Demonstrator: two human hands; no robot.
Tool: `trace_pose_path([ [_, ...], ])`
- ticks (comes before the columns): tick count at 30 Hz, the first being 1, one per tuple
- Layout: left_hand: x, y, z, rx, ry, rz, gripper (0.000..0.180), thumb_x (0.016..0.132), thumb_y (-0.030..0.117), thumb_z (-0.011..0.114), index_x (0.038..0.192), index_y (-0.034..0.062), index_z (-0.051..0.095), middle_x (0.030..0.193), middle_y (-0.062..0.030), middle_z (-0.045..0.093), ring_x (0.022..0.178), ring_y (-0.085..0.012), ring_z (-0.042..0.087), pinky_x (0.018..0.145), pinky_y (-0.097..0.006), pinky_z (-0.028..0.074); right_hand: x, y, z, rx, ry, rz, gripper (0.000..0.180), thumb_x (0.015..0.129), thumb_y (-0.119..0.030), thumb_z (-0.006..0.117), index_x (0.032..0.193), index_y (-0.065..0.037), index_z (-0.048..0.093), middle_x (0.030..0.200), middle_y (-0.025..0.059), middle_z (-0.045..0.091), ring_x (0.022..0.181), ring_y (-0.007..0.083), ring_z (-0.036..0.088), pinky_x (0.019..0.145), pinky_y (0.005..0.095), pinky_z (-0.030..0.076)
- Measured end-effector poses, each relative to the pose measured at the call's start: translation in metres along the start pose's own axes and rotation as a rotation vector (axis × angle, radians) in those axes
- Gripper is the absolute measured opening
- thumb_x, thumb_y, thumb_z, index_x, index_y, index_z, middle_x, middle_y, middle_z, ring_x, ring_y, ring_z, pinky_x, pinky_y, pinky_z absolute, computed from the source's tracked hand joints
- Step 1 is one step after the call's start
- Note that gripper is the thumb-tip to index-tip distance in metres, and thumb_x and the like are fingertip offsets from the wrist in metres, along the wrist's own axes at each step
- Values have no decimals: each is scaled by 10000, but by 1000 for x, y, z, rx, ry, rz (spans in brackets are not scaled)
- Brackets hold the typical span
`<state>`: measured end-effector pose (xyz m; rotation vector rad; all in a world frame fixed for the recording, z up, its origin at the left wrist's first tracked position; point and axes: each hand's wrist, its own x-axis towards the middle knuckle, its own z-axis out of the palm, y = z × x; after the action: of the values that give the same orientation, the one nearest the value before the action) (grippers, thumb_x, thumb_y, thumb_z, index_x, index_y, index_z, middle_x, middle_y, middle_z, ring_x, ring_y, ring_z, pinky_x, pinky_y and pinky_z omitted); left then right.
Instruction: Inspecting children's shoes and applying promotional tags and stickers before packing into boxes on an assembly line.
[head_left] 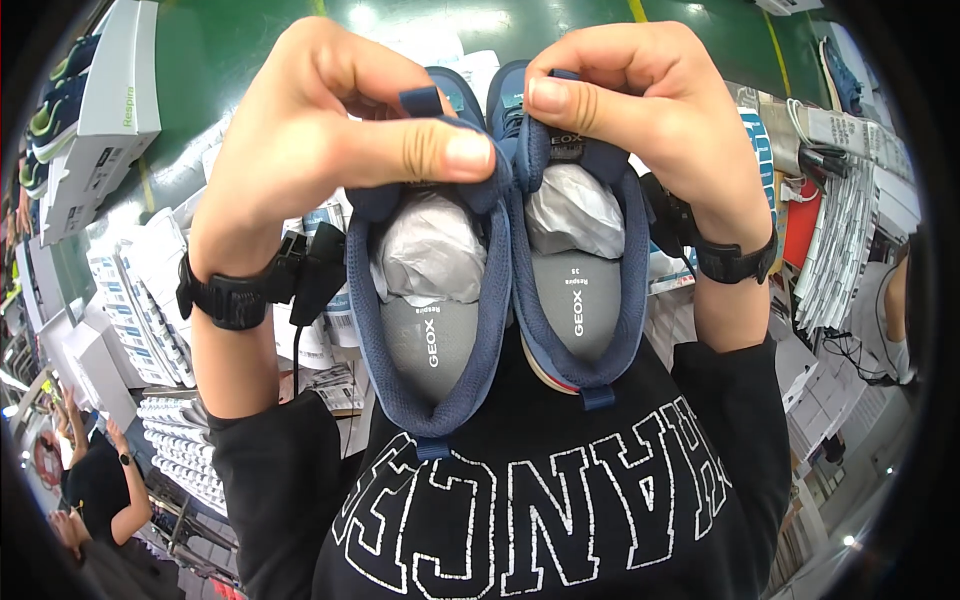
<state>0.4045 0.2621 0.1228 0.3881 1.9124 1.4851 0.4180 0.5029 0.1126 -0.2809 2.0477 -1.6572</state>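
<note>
Two navy blue shoes [498,310] hang side by side in front of my chest, heels toward me. Grey insoles show inside, and white crumpled paper [430,250] fills the front of each. My left hand [350,120] pinches the tongue of the left shoe between thumb and fingers. In the same way my right hand [630,100] grips the tongue of the right shoe [630,300], thumb on the near side. The toes are partly hidden behind my hands. Black bands with small devices [240,300] sit on both wrists.
Beyond the shoes lie stacks of white printed sheets [145,300]. An open white shoebox side [105,110] with shoes stands at left. More paper bundles [845,245] and cables are at right. Another person [105,490] works at lower left. The floor [560,25] is green.
</note>
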Motion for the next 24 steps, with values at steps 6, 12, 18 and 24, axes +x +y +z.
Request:
trace_pose_path([
  [6,-3,-5,6,2,1,36,351,742,283,787,684,-43,671,606,-5,540,573,-69,437,521,-263,270,-4,10,5,287,20,51,838,843,-128,776,1505,-1,279,1373,226,496,718,103,627,671,209,494],
  [12,-35,-10,37,828,226,528,360,606,289,847,814,19,730,708,-70,664,621,-200,585,578,-320,459,-37,14,18,-556,79,-492,216,760,-147,789,927,-23,729,834,85,714,721,172,661,723,281,526],
  [18,-88,-59,88,386,511,194,648,624,30,789,1249,67,620,1396,-265,481,1255,-434,509,1013,-463,447,-99,31,53,-556,473,-197,603,649,-96,824,1221,-30,645,1262,204,620,1082,374,644,889,409,525],
  [24,-85,-41,88,641,507,76,679,636,5,782,1282,53,579,1275,-267,581,1081,-445,620,860,-404,530,-90,21,49,-572,323,-64,613,699,33,692,1300,-33,588,1073,239,685,962,303,713,799,320,533],
])
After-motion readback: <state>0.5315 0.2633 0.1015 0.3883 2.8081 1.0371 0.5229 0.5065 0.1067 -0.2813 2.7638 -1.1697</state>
